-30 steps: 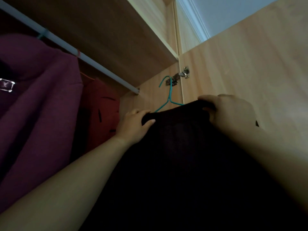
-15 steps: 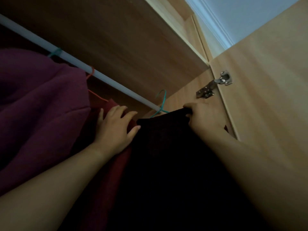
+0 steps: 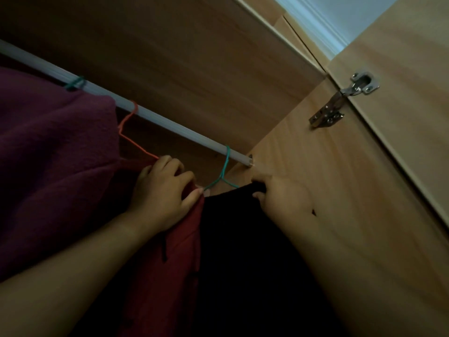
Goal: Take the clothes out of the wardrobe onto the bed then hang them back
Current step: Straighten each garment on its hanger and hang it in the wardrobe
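A black garment [image 3: 245, 251] hangs from a teal hanger [image 3: 224, 171] whose hook sits over the white wardrobe rail [image 3: 170, 122] near its right end. My right hand [image 3: 281, 200] grips the garment's right shoulder. My left hand [image 3: 162, 190] is closed on the top of the red garment [image 3: 170, 259] beside it, fingertips touching the teal hanger's left arm. The red garment hangs from an orange hanger [image 3: 128, 125]. A purple coat [image 3: 53, 161] hangs further left on a green hook [image 3: 75, 82].
The wardrobe side panel [image 3: 315, 166] stands close behind my right hand. The open door [image 3: 401, 117] with a metal hinge [image 3: 345, 100] is on the right. A wooden shelf [image 3: 182, 57] runs just above the rail.
The teal hanger's hook has gone up onto the rail. My left hand has shifted from the black garment onto the red one and closed on it. The view has tilted upward.
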`<state>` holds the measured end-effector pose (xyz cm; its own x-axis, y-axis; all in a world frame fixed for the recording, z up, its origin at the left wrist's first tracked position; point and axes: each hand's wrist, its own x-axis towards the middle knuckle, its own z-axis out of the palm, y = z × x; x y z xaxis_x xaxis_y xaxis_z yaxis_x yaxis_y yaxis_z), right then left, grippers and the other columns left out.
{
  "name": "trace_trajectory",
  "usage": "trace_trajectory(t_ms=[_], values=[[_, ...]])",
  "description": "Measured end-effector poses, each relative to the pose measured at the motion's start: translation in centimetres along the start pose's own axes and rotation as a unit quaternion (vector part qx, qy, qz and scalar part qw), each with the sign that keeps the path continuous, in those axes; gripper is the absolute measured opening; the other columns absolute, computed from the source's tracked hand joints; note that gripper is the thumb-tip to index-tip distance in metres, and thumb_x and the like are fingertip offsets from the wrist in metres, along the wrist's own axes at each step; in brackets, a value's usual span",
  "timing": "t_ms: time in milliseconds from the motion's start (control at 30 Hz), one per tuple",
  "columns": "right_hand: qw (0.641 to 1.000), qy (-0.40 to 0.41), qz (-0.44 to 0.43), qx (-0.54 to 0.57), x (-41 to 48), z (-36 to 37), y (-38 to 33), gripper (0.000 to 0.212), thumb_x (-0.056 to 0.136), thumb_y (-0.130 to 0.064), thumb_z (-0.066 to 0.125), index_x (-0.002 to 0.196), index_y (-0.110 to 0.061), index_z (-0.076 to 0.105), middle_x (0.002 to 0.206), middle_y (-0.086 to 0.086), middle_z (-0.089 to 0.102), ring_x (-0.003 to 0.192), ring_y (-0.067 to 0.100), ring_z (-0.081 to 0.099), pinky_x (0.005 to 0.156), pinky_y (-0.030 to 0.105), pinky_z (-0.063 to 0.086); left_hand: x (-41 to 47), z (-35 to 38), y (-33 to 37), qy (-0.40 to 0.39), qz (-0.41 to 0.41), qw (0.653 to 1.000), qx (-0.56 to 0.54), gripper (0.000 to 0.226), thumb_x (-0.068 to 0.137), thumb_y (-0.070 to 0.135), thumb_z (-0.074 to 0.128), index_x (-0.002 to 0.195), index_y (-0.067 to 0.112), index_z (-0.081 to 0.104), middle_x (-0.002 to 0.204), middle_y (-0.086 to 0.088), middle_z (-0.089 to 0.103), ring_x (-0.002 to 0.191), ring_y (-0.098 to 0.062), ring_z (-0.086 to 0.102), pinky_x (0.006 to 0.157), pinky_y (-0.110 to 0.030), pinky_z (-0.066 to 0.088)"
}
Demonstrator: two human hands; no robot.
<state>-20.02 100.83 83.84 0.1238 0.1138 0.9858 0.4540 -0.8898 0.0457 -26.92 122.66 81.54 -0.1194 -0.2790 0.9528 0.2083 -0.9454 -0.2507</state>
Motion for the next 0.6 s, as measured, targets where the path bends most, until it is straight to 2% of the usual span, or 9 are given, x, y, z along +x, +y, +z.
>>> trace_trajectory(t_ms=[67,133,200,300,367,433,467,533,600], values=[[1.000,0.015,0.005,0.005,-1.1,0.6,-0.2,0.035,0.094,-0.037,0.049,0.124,-0.022,0.056,0.116,0.004,0.062,0.102,0.022,0.058,0.081,0.031,0.047,-0.5,-0.3,-0.1,-0.003,0.000,1.000,-0.011,0.058,0.079,0.059,0.028,0.093,0.019,0.068,0.098,-0.004,0.056,0.103,-0.024,0.050,0.081,-0.040,0.041],[0.999,0.030,-0.017,0.011,-2.3,0.8,-0.2,0.042,0.094,-0.039,0.047,0.134,-0.026,0.046,0.120,0.005,0.057,0.103,0.023,0.056,0.084,0.034,0.047,-1.2,-0.7,0.1,-0.020,-0.008,0.999,-0.025,0.063,0.079,0.060,0.026,0.103,0.020,0.067,0.111,-0.007,0.057,0.118,-0.027,0.046,0.092,-0.047,0.039],[0.998,0.032,-0.046,-0.010,-3.9,0.6,0.0,0.054,0.094,-0.040,0.045,0.144,-0.032,0.027,0.125,0.006,0.051,0.104,0.024,0.053,0.083,0.034,0.044,-2.2,-1.4,0.6,-0.036,-0.024,0.998,-0.037,0.068,0.078,0.063,0.020,0.117,0.025,0.062,0.131,-0.005,0.051,0.135,-0.026,0.031,0.105,-0.054,0.028],[0.997,0.042,-0.061,-0.024,-6.7,0.4,0.3,0.064,0.094,-0.040,0.042,0.149,-0.031,0.011,0.138,0.006,0.041,0.115,0.024,0.046,0.093,0.035,0.038,-3.7,-2.6,1.4,-0.067,-0.044,0.995,-0.062,0.076,0.075,0.065,0.009,0.131,0.034,0.049,0.149,0.002,0.034,0.143,-0.020,0.014,0.112,-0.050,0.013],[0.998,0.036,-0.046,-0.035,-8.8,0.2,0.4,0.062,0.095,-0.042,0.039,0.149,-0.029,0.013,0.149,0.009,0.029,0.128,0.027,0.036,0.102,0.037,0.031,-5.0,-3.6,1.9,-0.093,-0.048,0.990,-0.094,0.077,0.073,0.067,0.006,0.135,0.040,0.042,0.152,0.005,0.028,0.143,-0.016,0.013,0.114,-0.048,0.009],[0.998,0.009,-0.035,-0.052,-11.6,0.2,0.3,0.058,0.095,-0.049,0.028,0.148,-0.029,0.017,0.156,0.008,0.014,0.140,0.028,0.019,0.110,0.037,0.022,-6.7,-4.9,2.7,-0.115,-0.036,0.986,-0.114,0.078,0.071,0.068,0.006,0.137,0.042,0.039,0.152,0.006,0.027,0.142,-0.013,0.015,0.114,-0.045,0.009],[0.998,0.003,-0.030,-0.061,-13.1,0.1,0.2,0.059,0.093,-0.052,0.023,0.147,-0.028,0.024,0.156,0.008,0.016,0.142,0.028,0.017,0.111,0.037,0.023,-7.7,-5.4,3.2,-0.127,-0.027,0.985,-0.115,0.079,0.071,0.068,0.006,0.137,0.041,0.039,0.153,0.005,0.027,0.142,-0.014,0.016,0.114,-0.044,0.009],[0.997,-0.017,-0.031,-0.075,-16.7,-0.4,0.1,0.062,0.088,-0.054,0.023,0.138,-0.023,0.044,0.148,0.011,0.035,0.138,0.032,0.030,0.104,0.041,0.034,-10.1,-6.4,4.2,-0.150,-0.012,0.982,-0.114,0.080,0.070,0.067,0.005,0.138,0.040,0.039,0.154,0.003,0.024,0.143,-0.016,0.015,0.115,-0.044,0.010],[0.994,-0.036,-0.033,-0.094,-20.7,-1.2,-0.1,0.058,0.090,-0.053,0.027,0.133,-0.021,0.051,0.143,0.010,0.044,0.133,0.032,0.039,0.098,0.042,0.041,-12.9,-7.1,5.2,-0.168,0.006,0.980,-0.110,0.077,0.073,0.065,0.009,0.136,0.038,0.044,0.155,-0.001,0.024,0.144,-0.022,0.014,0.114,-0.046,0.012]])
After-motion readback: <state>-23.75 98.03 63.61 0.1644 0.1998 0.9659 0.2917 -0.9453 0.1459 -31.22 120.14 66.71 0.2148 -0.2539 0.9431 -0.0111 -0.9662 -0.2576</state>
